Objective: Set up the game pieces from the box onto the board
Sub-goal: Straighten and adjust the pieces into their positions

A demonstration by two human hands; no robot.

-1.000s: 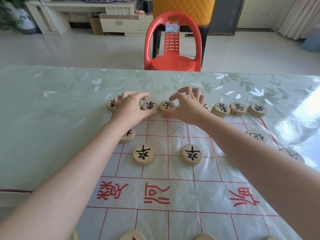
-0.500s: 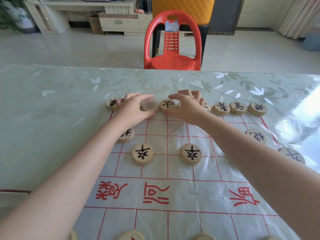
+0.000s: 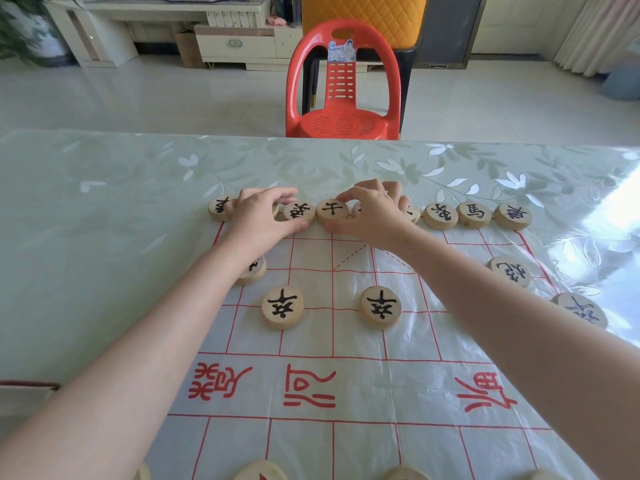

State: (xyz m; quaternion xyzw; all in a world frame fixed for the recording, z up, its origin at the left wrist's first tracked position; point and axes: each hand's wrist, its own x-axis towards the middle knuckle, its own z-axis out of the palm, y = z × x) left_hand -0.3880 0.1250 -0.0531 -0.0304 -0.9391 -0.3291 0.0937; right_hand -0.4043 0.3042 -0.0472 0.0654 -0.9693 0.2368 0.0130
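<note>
Both arms reach out to the far edge of the board (image 3: 311,258), where a back row of wooden discs runs along that edge line. The left hand (image 3: 258,220) pinches one disc (image 3: 298,212) left of the board's centre line, thumb on its near rim and forefinger curled over the far rim. The right hand (image 3: 370,216) pinches the neighbouring disc (image 3: 331,210), close to the centre line, in the same way. Holding them by the rim probably lets each disc be nudged or turned onto its line crossing without disturbing the ones it touches. Three more discs (image 3: 472,214) lie in the same row towards the board's right corner, and one (image 3: 220,207) sits at its left corner. Others between them are partly hidden by the fingers. Two matching discs (image 3: 282,307) (image 3: 380,307) sit nearer, on a line just short of the board's middle band of red characters, presumably the front rank. Another disc (image 3: 508,271) lies between the two ranks near the board's right edge. The box is not in view. The far half looks almost fully laid out.
</note>
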